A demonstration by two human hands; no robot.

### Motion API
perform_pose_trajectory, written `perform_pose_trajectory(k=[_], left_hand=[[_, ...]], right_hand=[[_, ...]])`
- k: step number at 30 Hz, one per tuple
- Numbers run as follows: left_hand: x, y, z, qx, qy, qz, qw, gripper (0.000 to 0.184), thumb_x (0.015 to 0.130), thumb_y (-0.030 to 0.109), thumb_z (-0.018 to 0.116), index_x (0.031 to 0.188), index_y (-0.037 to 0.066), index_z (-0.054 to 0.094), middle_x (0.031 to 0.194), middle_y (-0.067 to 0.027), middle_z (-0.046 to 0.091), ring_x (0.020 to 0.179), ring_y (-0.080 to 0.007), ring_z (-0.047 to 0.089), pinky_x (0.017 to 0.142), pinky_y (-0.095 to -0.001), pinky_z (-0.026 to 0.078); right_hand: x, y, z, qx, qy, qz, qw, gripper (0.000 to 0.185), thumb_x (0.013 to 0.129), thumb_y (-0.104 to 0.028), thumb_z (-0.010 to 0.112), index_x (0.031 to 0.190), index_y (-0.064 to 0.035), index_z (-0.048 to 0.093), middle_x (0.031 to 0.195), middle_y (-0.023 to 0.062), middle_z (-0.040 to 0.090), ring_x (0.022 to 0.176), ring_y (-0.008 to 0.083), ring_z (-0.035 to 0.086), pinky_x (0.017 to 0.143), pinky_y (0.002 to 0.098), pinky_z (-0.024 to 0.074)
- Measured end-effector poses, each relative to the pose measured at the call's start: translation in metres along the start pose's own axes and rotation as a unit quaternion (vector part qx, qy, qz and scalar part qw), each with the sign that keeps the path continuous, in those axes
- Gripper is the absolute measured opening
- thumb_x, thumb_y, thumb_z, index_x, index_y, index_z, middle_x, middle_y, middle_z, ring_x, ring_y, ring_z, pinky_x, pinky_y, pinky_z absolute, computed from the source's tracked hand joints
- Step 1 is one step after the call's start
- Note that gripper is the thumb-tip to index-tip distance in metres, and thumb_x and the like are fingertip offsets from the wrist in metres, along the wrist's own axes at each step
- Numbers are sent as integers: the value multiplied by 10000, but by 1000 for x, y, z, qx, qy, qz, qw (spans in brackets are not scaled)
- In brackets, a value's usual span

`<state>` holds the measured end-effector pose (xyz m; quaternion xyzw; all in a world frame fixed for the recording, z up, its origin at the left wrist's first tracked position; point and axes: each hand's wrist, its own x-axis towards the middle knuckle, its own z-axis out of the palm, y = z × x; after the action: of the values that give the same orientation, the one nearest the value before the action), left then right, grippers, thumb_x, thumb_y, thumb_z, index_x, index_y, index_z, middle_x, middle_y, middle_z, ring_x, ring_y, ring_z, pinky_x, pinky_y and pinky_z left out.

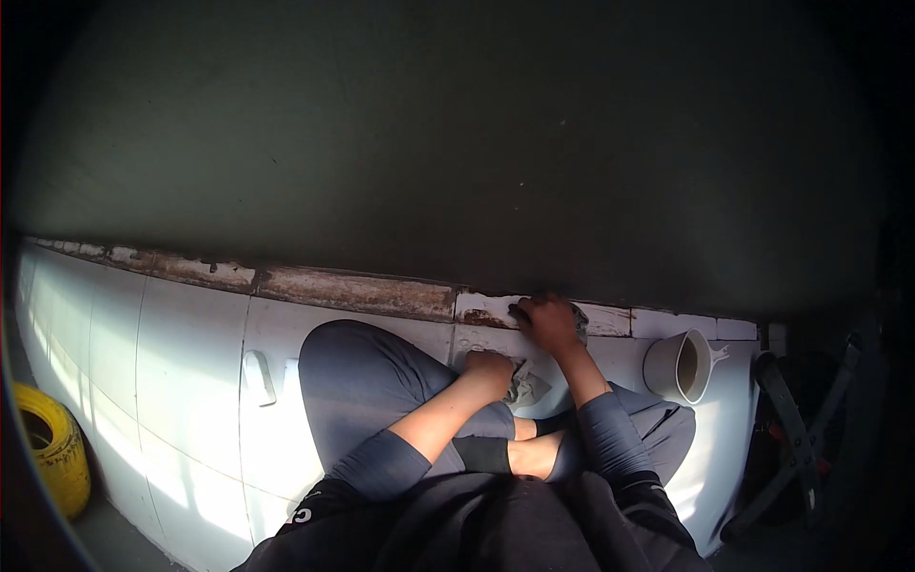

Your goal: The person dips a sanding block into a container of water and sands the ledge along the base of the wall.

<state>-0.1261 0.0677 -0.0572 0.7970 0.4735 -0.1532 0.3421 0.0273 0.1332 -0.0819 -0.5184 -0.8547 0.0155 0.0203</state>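
My right hand [553,322] presses a bunched grey cloth [580,322] against the low skirting tiles [491,310] at the foot of the dark wall. Its fingers are closed over the cloth, which shows on either side of them. Brown stains cover part of the tile beside this hand. Closer to my body, my left hand [489,372] is closed around another crumpled grey cloth [527,385], held above my crossed legs. A few wet drops show on the floor tiles just beyond my left hand.
A white plastic mug [679,367] with a handle stands by my right knee. Left of my other knee lies a small white oblong object [257,378]. A yellow tyre [59,453] is at far left, a dark crossed metal frame [805,439] at far right.
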Motion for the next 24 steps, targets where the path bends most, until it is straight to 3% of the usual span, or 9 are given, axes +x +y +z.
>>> perform_pose_trajectory(k=[17,19,20,22,24], left_hand=[[0,0,0,5,-5,0,1000,271,748,109,557,993,67,666,1020,-144,657,955,-285,639,773,-392,507],[-1,0,-1,13,-8,1,1000,275,749,110,555,998,65,663,1012,-145,659,947,-288,641,770,-396,508],[-1,0,-1,15,9,10,1000,267,753,119,548,987,62,661,996,-148,660,928,-293,645,758,-401,510],[-4,-1,0,20,28,21,999,259,757,128,541,977,58,659,980,-150,662,910,-298,648,746,-406,512],[-9,0,-2,5,87,45,995,248,772,156,528,966,45,637,934,-146,660,866,-308,649,723,-423,511]], right_hand=[[-3,17,-6,155,86,99,979,79,718,-123,618,773,-68,630,794,131,629,755,328,591,694,417,485],[-4,19,-14,300,23,212,930,122,739,-162,656,816,-68,648,798,109,645,722,249,610,671,361,485],[-5,20,-23,300,26,213,930,122,739,-162,656,816,-68,648,798,109,645,722,249,610,671,361,485],[-9,25,-42,472,-75,300,826,142,773,-162,664,870,-57,656,831,75,660,779,148,608,696,282,472],[-20,32,-42,538,-41,280,794,131,783,-136,651,880,-48,653,849,63,658,806,122,595,725,260,463]])
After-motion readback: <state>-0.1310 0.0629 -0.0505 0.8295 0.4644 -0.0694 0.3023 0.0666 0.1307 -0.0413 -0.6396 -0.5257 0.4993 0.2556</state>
